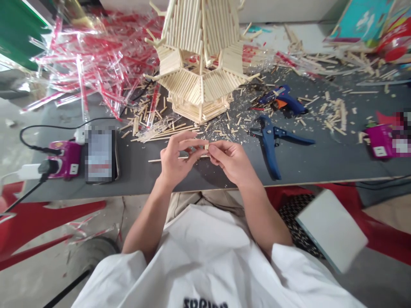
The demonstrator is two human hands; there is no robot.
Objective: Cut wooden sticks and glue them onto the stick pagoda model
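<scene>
Between the fingertips of my left hand and my right hand is a small pale piece of wooden stick. Both hands pinch it just above the table's front part, and the fingers hide much of it. Under them lies a thin wooden stick, partly covered by my left hand. Straight ahead stands a tiered pagoda-like model made of many wooden sticks, its top cut off by the frame. Loose sticks lie at its base, just beyond my left hand.
Right of my hands lie a blue cutter and a blue glue gun. On the left are a phone, a purple power socket with cables, and a heap of red-and-clear wrappers. Wood scraps litter the grey table.
</scene>
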